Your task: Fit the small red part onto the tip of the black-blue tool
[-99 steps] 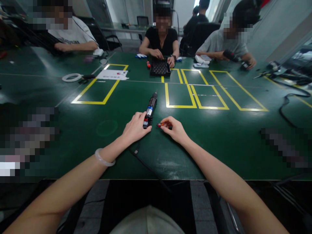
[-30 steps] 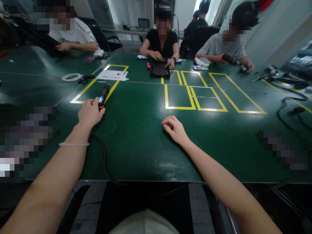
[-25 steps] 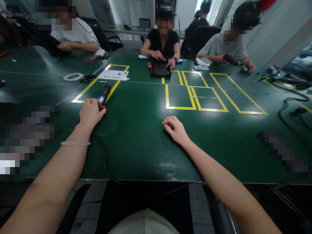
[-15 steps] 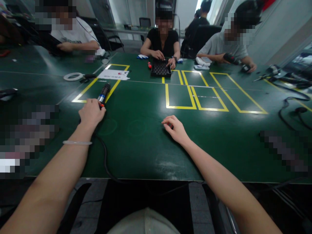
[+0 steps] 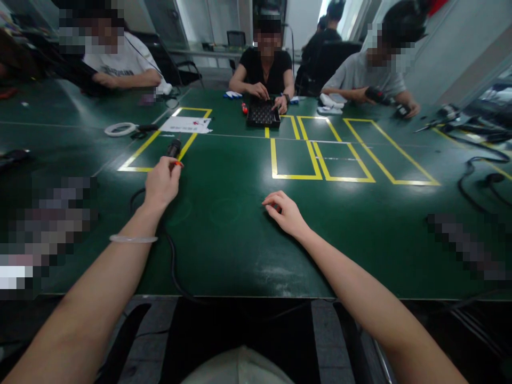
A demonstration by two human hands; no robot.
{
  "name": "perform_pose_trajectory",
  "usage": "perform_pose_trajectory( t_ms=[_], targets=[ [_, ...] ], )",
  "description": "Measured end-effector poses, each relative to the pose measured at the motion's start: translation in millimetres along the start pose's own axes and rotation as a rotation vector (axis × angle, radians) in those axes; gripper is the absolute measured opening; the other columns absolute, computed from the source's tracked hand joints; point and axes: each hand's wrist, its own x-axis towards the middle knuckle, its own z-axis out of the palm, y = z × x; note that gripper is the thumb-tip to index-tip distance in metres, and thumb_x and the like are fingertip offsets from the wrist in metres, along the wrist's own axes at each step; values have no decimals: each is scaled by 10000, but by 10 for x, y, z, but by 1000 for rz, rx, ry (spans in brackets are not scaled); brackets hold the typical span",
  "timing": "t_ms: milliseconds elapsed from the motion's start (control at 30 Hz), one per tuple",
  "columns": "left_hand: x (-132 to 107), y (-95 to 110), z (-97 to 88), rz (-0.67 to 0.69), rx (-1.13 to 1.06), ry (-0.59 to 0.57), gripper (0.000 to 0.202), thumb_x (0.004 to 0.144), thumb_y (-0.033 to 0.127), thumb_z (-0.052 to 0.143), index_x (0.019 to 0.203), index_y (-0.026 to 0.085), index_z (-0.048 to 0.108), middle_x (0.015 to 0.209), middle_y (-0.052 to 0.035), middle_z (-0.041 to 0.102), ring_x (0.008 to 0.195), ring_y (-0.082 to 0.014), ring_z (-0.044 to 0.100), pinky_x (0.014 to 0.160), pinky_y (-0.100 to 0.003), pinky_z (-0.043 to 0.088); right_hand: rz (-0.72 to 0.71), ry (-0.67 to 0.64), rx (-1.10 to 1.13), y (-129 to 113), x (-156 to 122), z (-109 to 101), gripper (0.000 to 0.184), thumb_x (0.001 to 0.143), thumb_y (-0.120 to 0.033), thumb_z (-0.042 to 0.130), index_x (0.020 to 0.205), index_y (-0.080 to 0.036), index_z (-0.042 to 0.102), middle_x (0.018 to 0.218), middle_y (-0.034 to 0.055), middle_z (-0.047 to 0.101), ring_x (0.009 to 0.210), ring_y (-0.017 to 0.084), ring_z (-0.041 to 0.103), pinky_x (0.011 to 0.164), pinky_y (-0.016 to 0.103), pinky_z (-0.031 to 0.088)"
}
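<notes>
My left hand (image 5: pixel 162 184) grips the screwdriver (image 5: pixel 174 148) at 11 o'clock, out of the way; right hand (image 5: pixel 286 210) pinches small red piece (image 5: pixel 275 207) steady.

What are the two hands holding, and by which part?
The left hand grips the screwdriver at its cable end; the right hand pinches a small red part between fingertips.

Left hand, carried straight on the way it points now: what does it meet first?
Probably the white sheet of paper, past the yellow tape line. The left hand grips the screwdriver pointing that way; depth is unclear.
</notes>
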Motion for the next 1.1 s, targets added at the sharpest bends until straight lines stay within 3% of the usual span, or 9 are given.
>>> perform_pose_trajectory(
  t_ms=[100,167,300,367,433,533,833,933,1100],
  targets=[
    [-111,393,93,32,-448,-308,400,970,390,455,1230,114,584,980,-90,644,870,-177,624,828,-325,506,-2,-12,1,-13,-7,-9,120,904,-171,559,950,-190,667,971,55,635,751,136,581,682,277,482],
    [-250,689,133,97,-612,-507,471,951,419,515,1317,127,564,919,-68,639,816,-166,612,794,-319,505,1,-31,30,-26,-15,-13,115,904,-183,568,967,-188,664,902,38,640,742,136,586,682,274,479],
    [-556,1129,181,204,-763,-819,621,948,421,553,1483,141,411,796,-14,593,764,-153,600,754,-304,490,27,-125,193,-88,-34,11,232,892,-223,617,1123,-201,603,859,1,656,726,126,602,685,267,484],
    [-666,1228,213,242,-797,-922,646,955,414,549,1512,143,366,759,3,569,751,-152,598,744,-298,485,9,-176,254,-132,-40,33,324,868,-244,671,1173,-209,569,878,-8,660,730,122,610,694,266,489],
    [-731,1265,247,272,-818,-982,653,965,408,536,1532,152,338,764,2,572,749,-151,597,742,-293,483,-27,-203,276,-176,-43,51,265,867,-247,681,1109,-197,584,868,-5,654,734,122,608,695,267,488],
    [-755,1261,276,260,-825,-966,592,986,413,501,1507,157,384,852,-32,624,804,-163,616,778,-302,487,-49,-207,249,-221,-45,58,121,895,-223,643,1006,-192,607,845,-1,650,737,124,599,696,267,483],
    [-728,1182,286,226,-884,-905,357,942,397,577,1176,130,537,948,-82,688,877,-176,652,836,-330,500,-17,-144,211,-227,-45,28,116,889,-248,656,982,-197,609,858,6,659,748,132,610,687,267,483],
    [-746,1171,285,282,-834,-895,357,893,359,644,1156,146,530,995,-79,691,939,-183,664,860,-332,508,11,-120,216,-221,-42,24,118,877,-258,663,968,-196,619,863,11,673,743,133,608,683,268,482],
    [-788,1220,244,487,-579,-699,280,898,334,638,1123,171,601,1058,-61,689,956,-177,665,873,-308,505,151,-161,323,-186,-32,38,209,856,-353,688,967,-183,638,825,14,687,711,133,600,667,268,480]
  ],
)
